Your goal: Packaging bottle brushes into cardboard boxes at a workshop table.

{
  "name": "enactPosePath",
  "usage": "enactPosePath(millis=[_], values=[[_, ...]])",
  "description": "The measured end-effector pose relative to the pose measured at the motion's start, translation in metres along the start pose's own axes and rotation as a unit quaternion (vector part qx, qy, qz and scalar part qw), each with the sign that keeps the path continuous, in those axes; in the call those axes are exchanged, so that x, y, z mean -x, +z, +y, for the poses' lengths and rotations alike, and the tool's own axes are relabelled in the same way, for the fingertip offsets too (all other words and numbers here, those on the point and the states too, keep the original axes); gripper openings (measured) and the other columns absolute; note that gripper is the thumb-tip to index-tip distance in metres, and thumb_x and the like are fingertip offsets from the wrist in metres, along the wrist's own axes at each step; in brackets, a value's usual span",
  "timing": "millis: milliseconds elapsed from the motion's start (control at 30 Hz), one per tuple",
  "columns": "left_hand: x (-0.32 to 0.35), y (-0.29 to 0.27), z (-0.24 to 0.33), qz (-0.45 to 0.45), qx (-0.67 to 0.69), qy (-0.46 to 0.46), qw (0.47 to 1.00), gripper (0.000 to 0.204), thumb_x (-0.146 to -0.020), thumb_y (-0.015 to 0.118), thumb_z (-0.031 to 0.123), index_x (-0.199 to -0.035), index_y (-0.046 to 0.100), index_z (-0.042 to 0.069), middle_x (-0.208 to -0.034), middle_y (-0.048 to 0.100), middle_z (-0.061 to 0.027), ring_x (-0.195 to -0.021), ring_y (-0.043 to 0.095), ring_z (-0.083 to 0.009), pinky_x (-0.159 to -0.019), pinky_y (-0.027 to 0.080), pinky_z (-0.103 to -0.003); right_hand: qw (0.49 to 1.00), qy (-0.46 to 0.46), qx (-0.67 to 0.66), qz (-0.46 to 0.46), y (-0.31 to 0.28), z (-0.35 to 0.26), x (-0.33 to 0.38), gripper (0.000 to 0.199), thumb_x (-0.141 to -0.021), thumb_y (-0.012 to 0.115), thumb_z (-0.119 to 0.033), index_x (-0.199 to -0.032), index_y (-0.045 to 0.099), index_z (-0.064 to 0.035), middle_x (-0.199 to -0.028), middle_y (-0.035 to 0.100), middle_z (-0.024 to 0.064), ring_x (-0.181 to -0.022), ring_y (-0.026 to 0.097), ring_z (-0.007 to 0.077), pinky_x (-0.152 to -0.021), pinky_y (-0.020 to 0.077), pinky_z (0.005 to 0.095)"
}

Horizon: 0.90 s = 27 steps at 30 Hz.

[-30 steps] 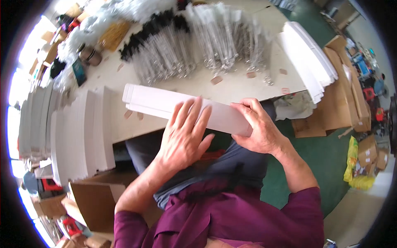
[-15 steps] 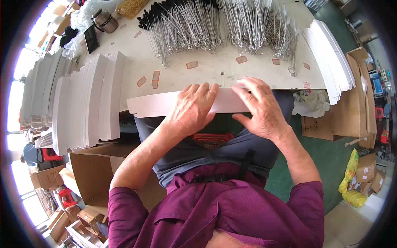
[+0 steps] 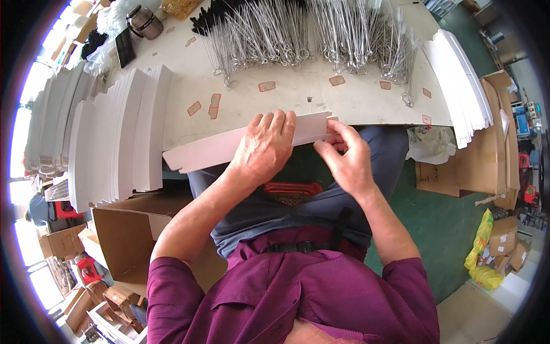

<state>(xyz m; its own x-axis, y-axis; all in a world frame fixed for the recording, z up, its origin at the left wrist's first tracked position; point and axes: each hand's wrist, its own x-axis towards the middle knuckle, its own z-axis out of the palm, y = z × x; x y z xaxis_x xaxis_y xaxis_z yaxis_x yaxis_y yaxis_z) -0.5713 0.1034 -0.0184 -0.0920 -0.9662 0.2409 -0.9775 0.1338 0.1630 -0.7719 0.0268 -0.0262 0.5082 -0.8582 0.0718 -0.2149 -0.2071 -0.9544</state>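
Standing by the surface (image 3: 298, 97), going left to right:

Far left: stacks of white card (image 3: 114, 137) stand on edge in rows, leaning together along the surface's left side.
Below them: an open brown box (image 3: 123, 229) sits on the floor beside the person's left leg.
Top left: a metal pot (image 3: 143, 22) and a dark flat slab (image 3: 125, 47) lie near the back corner.
Strip (image 3: 200, 153): a long white card strip lies along the near edge of the surface, its left end poking past the edge, its right end reaching both hands.
Left hand (image 3: 264, 150): pressed flat on the strip, fingers spread and pointing away from the person; the grip is open, palm down, holding the strip against the surface.
Middle back: a wide heap of wire pieces (image 3: 275, 34) is spread across the far part of the surface, with small tan labels (image 3: 267, 86) scattered in front.
Right hand (image 3: 344, 155): at the strip's right end, thumb and fingertips pinched shut on the small end flap (image 3: 327, 121).
Lap: a red object (image 3: 292, 188) shows between the forearms, under the surface edge.
Right: another fanned stack of white sheets (image 3: 464, 86) lies along the right edge, with flat cartons (image 3: 492, 149) on the floor beyond.
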Motion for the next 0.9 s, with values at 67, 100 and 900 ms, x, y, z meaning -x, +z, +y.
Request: enactPosePath(millis=[67, 100, 900], values=[[-0.001, -0.003, -0.002, -0.003, 0.007, 0.016, 1.000, 0.066, -0.077, 0.076, 0.016, -0.133, 0.051, -0.006, -0.122, 0.060, -0.0213, -0.108, 0.062, -0.0371, -0.096, 0.050, -0.046, 0.986, 0.055, -0.151, -0.034, -0.008, 0.003, -0.005, 0.034, -0.095, 0.073, -0.010, -0.124, 0.064, 0.0054, -0.103, 0.073, 0.0076, -0.085, 0.068, 0.0115, -0.074, 0.0560, 0.0251], [0.000, -0.002, -0.003, -0.005, 0.006, 0.014, 1.000, 0.066, -0.077, 0.076, 0.016, -0.133, 0.051, -0.006, -0.122, 0.060, -0.0213, -0.108, 0.062, -0.0371, -0.096, 0.050, -0.046, 0.982, 0.087, -0.157, -0.061, -0.012, 0.002, -0.007, 0.034, -0.096, 0.073, -0.012, -0.124, 0.065, 0.0047, -0.103, 0.073, 0.0076, -0.086, 0.068, 0.0113, -0.073, 0.0560, 0.0245], [-0.009, -0.016, -0.003, -0.040, 0.080, 0.025, 0.996, 0.060, -0.077, 0.078, 0.021, -0.127, 0.055, -0.003, -0.114, 0.064, -0.0174, -0.105, 0.065, -0.0362, -0.092, 0.053, -0.045, 0.897, -0.262, 0.352, -0.043, -0.039, -0.022, -0.019, 0.075, -0.070, 0.090, -0.025, -0.133, 0.059, 0.0001, -0.130, 0.063, 0.0168, -0.127, 0.055, 0.0369, -0.112, 0.0405, 0.0475]])
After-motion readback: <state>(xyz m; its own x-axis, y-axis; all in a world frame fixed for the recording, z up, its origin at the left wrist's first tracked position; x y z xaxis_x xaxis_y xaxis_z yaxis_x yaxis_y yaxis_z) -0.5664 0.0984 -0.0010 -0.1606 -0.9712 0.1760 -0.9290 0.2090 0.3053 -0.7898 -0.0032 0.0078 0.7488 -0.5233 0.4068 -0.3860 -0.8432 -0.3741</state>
